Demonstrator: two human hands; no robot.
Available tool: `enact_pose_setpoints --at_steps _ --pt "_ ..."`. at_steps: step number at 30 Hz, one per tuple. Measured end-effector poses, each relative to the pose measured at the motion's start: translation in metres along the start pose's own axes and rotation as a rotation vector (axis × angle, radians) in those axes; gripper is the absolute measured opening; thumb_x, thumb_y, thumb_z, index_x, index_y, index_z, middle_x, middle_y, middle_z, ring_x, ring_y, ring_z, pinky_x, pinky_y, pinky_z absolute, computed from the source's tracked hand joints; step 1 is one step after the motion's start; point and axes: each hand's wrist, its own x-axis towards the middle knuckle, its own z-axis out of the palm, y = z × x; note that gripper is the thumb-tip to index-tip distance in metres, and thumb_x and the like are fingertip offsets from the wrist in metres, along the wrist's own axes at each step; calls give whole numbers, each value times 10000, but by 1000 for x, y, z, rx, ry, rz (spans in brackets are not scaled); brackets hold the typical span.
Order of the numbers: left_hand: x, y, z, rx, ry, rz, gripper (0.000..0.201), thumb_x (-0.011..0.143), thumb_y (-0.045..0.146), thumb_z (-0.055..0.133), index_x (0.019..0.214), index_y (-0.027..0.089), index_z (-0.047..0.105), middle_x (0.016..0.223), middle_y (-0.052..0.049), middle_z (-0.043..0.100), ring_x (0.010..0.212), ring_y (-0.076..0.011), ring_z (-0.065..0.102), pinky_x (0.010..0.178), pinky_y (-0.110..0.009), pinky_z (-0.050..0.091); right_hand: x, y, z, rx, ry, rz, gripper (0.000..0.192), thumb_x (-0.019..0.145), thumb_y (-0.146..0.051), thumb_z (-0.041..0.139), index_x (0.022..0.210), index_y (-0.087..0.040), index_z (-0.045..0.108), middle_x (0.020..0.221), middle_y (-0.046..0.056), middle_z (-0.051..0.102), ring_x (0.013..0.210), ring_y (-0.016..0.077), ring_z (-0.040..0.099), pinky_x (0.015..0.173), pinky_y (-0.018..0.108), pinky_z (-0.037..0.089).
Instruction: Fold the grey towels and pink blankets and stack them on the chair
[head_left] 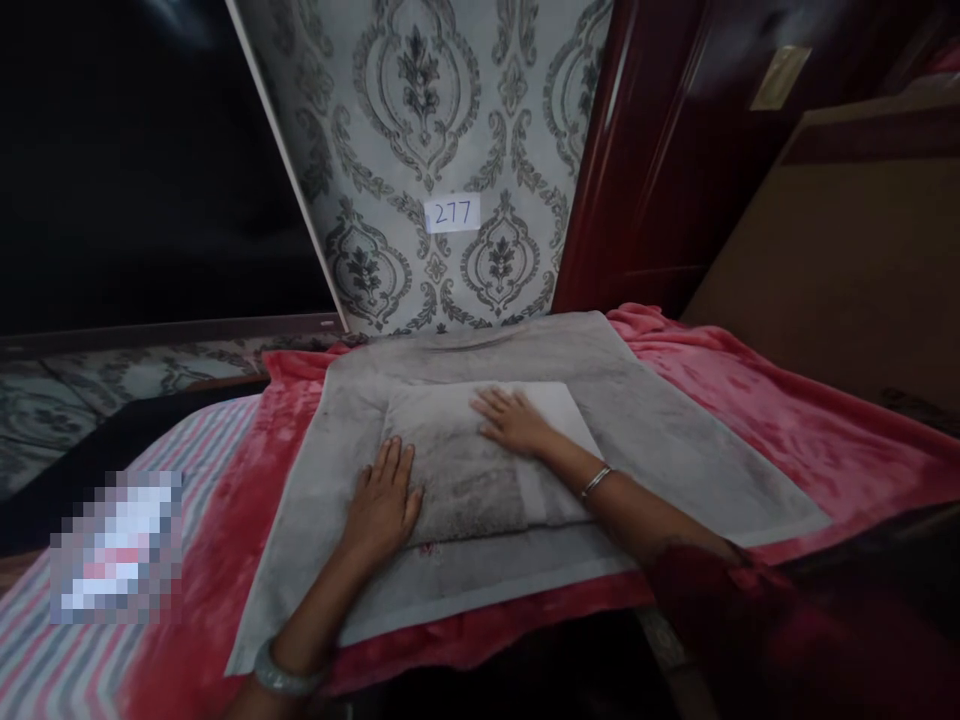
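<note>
A folded grey cloth point(465, 490), fuzzy like a towel with a paler strip on its right side, lies on a larger spread grey cloth point(660, 450). My left hand point(379, 500) rests flat at its left edge, fingers stretched out and pointing away from me. On the upper middle of the folded cloth is my right hand point(514, 420), palm down, fingers spread and slightly blurred. Neither hand grips anything. Part of the folded cloth is hidden under both hands and my right forearm.
A red plush blanket point(750, 400) lies beneath the grey cloth. At left are a striped cloth point(217, 440) and a pixelated item point(120, 550). Behind stand a dark screen point(150, 170), a patterned wall with a "277" label point(452, 212), and a dark red panel point(660, 130). A cardboard box point(862, 240) stands right.
</note>
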Motion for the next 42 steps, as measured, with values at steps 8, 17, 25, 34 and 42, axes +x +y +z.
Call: enact_pose_setpoints --at_steps 8,17,25,34,42 --pt "-2 0 -3 6 -19 -20 607 968 338 397 1526 96 405 1628 -188 304 1512 -306 295 1158 -515 369 -19 49 -30 -63 4 449 585 1031 -401 323 1584 -208 332 1661 137 224 1541 308 185 1196 584 219" --pt "107 21 -61 44 -95 -40 523 993 264 330 1484 156 473 1557 -146 458 1471 -268 384 1201 -527 304 27 -45 -16 93 54 1 585 1013 -311 309 1586 -194 314 1657 106 250 1539 265 202 1215 581 173" --pt "129 21 -1 122 -162 -65 620 1018 429 296 1555 124 357 1629 -131 325 1529 -288 253 1241 -554 184 25 7 3 81 84 240 635 1023 -536 315 1569 -217 369 1642 77 302 1529 285 226 1228 511 165" --pt "132 19 -4 100 -192 -67 631 1017 452 280 1566 146 343 1638 -125 314 1527 -280 262 1244 -539 190 11 45 2 59 129 494 586 1040 -458 299 1559 -200 382 1621 97 351 1504 266 279 1211 468 208" --pt "132 18 -3 72 -171 -50 618 1020 444 274 1561 156 348 1636 -129 325 1524 -290 261 1234 -565 187 -27 -52 -1 66 132 250 658 1021 -521 335 1598 -208 293 1676 117 171 1557 284 114 1226 560 129"
